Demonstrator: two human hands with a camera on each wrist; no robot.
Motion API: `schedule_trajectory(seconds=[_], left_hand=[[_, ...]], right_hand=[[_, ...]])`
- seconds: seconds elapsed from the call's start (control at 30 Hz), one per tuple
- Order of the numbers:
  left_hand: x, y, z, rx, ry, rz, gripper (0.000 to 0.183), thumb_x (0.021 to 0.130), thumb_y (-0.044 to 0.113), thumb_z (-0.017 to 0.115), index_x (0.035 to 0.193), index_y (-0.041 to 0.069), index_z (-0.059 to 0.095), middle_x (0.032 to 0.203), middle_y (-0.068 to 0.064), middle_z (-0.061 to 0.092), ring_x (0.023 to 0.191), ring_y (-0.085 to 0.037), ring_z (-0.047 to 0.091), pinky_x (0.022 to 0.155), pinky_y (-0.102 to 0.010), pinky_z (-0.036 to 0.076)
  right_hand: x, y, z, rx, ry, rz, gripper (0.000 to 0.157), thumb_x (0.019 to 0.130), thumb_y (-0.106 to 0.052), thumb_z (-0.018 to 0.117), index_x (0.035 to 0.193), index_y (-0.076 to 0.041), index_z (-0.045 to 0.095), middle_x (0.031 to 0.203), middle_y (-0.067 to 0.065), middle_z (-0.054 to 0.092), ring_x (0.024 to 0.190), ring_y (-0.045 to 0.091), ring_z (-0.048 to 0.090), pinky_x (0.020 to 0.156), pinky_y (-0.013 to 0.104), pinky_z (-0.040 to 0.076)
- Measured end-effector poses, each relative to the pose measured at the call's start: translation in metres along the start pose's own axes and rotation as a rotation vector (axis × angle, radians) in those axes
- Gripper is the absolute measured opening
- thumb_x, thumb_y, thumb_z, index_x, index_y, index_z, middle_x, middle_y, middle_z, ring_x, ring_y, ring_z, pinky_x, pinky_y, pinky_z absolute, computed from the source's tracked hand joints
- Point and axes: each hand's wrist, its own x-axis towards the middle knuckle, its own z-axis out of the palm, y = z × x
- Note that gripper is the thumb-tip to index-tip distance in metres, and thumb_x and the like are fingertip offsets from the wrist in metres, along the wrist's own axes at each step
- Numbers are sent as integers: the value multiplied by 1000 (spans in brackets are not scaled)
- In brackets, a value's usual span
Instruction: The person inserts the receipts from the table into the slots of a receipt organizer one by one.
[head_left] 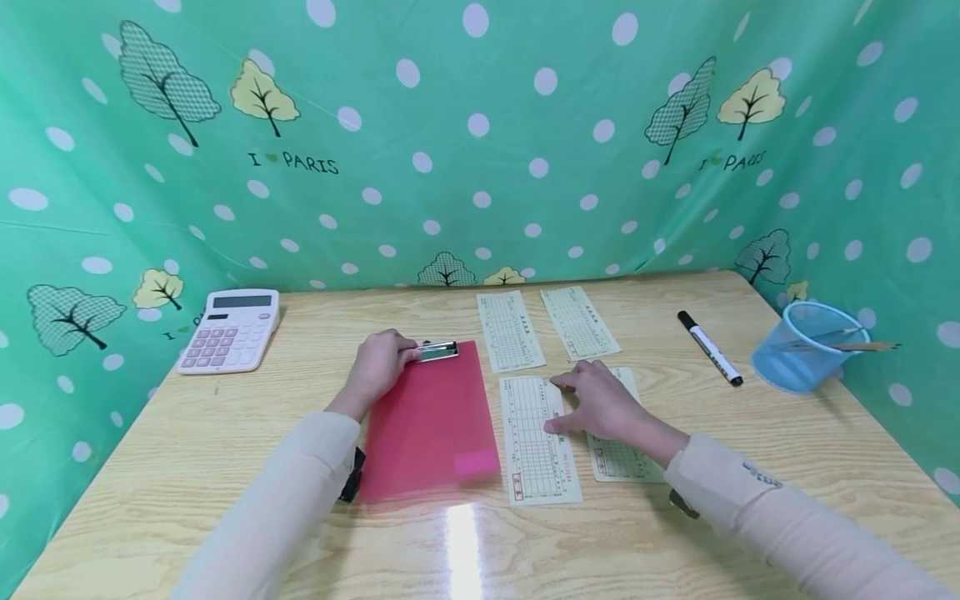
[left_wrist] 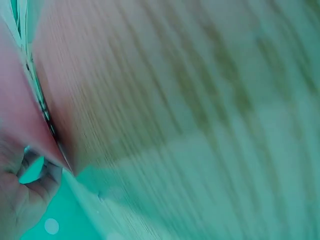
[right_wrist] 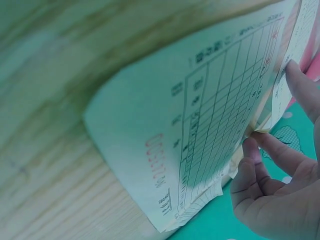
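Observation:
My left hand [head_left: 380,367] pinches the top left corner of a red clipboard [head_left: 435,425], beside its metal clip [head_left: 437,352]. In the left wrist view, the fingers of my left hand [left_wrist: 25,187] curl at the board's edge. To the right of the board lies a printed receipt slip [head_left: 536,458]. My right hand [head_left: 603,400] touches this slip's right edge, thumb and forefinger spread apart. Under that hand lies another slip [head_left: 618,458], partly covered; the right wrist view shows this slip [right_wrist: 215,100] close up, beside my right hand [right_wrist: 285,185].
Two more slips [head_left: 512,329] [head_left: 579,321] lie at the back of the wooden table [head_left: 300,517]. A white calculator [head_left: 228,332] sits at the left. At the right are a black-and-white marker [head_left: 708,347] and a tilted blue pen holder [head_left: 806,350] with pencils.

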Motion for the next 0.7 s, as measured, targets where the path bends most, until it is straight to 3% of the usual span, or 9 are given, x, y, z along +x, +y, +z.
schedule_trajectory(seconds=[0.23,0.7], left_hand=[[0,-1,0,17,8,38,27,95,16,72,114,-3,75,105,-20,69,98,-34,66,88,-47,53],[5,-3,-5,-15,-27,44,17,94,14,74,105,1,79,103,-16,75,100,-32,67,89,-46,52]], right_hand=[[0,0,1,-3,5,-2,79,72,-39,92,136,-3,63,130,19,57,117,34,50,97,50,45],[0,0,0,4,-2,3,80,72,-39,92,137,-3,62,133,20,55,119,34,49,99,51,45]])
